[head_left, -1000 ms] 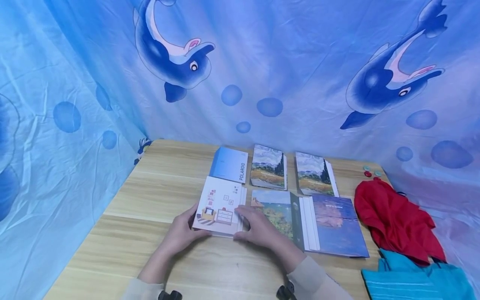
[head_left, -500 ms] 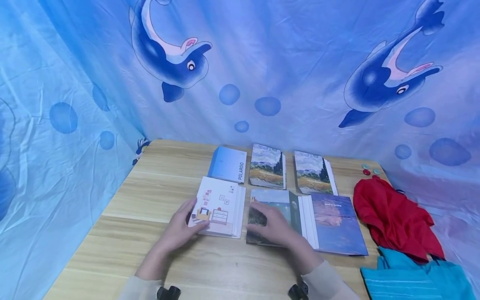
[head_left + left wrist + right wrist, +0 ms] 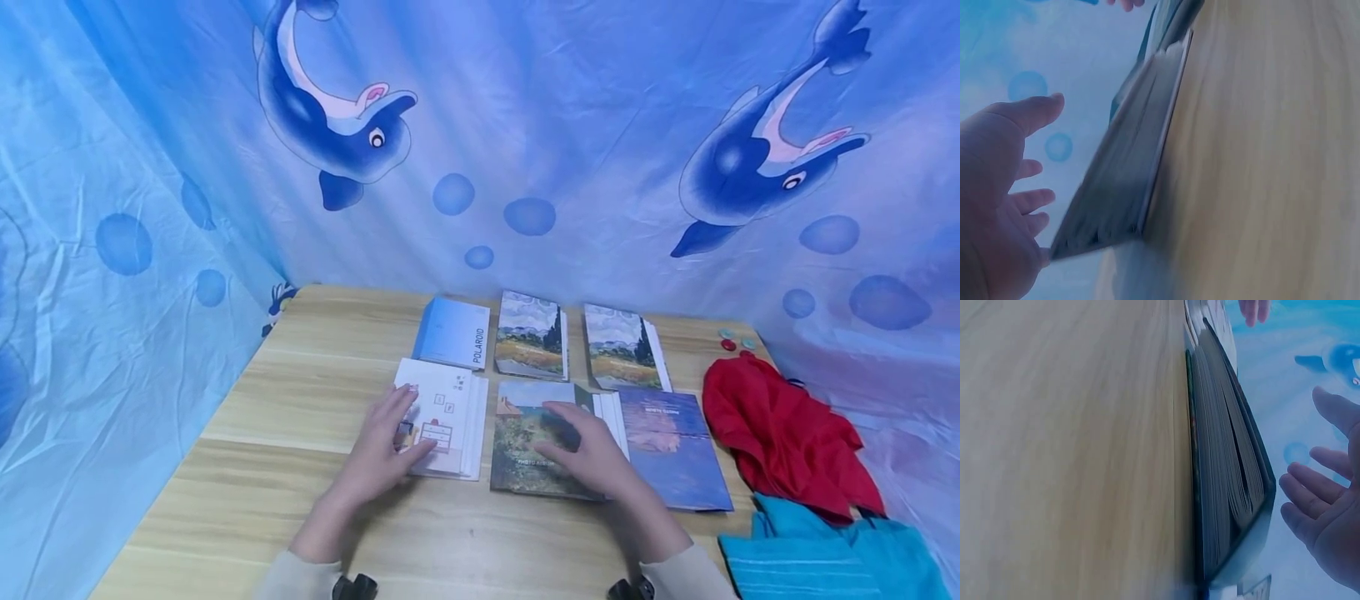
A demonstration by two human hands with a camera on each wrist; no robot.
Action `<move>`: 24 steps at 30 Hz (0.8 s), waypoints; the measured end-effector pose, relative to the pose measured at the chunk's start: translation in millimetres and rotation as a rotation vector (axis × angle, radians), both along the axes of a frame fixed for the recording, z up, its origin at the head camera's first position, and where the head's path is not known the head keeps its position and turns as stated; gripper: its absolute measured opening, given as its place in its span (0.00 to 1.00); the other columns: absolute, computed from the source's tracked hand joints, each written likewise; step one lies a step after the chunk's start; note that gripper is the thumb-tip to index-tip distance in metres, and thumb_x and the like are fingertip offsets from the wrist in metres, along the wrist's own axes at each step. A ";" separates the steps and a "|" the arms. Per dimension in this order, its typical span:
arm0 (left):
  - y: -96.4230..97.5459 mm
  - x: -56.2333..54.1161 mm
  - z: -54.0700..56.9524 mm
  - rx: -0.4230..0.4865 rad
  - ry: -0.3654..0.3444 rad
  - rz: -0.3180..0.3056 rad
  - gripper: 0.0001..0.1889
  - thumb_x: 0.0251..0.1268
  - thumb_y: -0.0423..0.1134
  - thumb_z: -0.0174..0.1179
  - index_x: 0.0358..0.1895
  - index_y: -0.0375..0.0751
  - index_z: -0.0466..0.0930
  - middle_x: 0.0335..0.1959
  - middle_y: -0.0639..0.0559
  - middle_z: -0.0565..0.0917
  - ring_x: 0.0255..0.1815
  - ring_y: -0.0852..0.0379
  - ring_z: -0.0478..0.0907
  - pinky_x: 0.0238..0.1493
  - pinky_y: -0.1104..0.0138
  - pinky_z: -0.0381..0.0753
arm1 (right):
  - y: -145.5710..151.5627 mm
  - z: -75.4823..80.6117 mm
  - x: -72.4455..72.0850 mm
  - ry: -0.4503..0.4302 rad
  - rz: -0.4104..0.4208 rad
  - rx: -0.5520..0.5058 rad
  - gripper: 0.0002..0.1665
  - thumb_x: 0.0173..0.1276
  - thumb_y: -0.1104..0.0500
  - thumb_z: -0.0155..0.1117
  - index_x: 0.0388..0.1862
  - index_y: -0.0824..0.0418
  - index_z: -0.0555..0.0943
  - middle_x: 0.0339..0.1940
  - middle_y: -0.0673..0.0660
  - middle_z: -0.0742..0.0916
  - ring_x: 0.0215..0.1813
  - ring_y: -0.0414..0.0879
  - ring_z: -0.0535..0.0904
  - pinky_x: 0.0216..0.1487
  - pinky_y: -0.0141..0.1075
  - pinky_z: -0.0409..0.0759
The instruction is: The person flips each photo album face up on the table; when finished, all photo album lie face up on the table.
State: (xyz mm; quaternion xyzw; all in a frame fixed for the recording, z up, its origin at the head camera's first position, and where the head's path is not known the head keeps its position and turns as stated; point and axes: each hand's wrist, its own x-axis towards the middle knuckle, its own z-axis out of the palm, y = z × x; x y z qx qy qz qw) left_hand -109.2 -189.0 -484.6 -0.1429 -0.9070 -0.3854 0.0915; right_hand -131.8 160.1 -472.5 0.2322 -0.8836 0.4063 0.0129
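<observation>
I see a white rectangular room-print album (image 3: 447, 408) near left under a wide-spread left hand (image 3: 386, 446); right of it, a green landscape-painted album (image 3: 516, 437) under a similarly wide right hand (image 3: 596, 454), whose sideways brush could jam it against the blue-purple album (image 3: 667, 450).

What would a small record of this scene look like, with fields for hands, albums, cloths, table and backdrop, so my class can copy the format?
Left hand: over the white album, fingers loosely spread
Right hand: over the garden-picture album, gripping nothing
Far row: POLAROID album, two matching landscape albums
Near row: white album, garden-picture album, purple-blue album
Cloths: red cloth, teal cloth, at the right
Table: wood-grain top
Backdrop: blue curtain with printed dolphins
</observation>
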 end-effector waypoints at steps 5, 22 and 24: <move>13.1 -1.2 2.6 -0.028 0.016 -0.046 0.42 0.59 0.47 0.73 0.74 0.33 0.66 0.77 0.35 0.62 0.79 0.35 0.54 0.77 0.38 0.47 | 11.8 -2.8 3.5 0.075 -0.055 0.011 0.41 0.63 0.49 0.76 0.71 0.63 0.73 0.68 0.64 0.79 0.69 0.63 0.73 0.69 0.61 0.70; 62.7 -8.5 1.7 -0.143 0.079 -0.183 0.41 0.63 0.55 0.69 0.74 0.38 0.67 0.75 0.38 0.66 0.76 0.40 0.62 0.76 0.44 0.60 | 50.6 -11.7 20.7 -0.016 -0.266 0.043 0.43 0.67 0.47 0.72 0.75 0.62 0.68 0.73 0.65 0.75 0.73 0.66 0.67 0.69 0.67 0.65; 70.4 -8.0 0.3 -0.155 0.086 -0.205 0.41 0.64 0.55 0.68 0.74 0.37 0.67 0.75 0.38 0.66 0.76 0.39 0.62 0.75 0.43 0.60 | 53.5 -12.6 23.0 -0.031 -0.278 0.052 0.43 0.68 0.47 0.71 0.76 0.61 0.68 0.73 0.65 0.74 0.74 0.67 0.66 0.69 0.68 0.65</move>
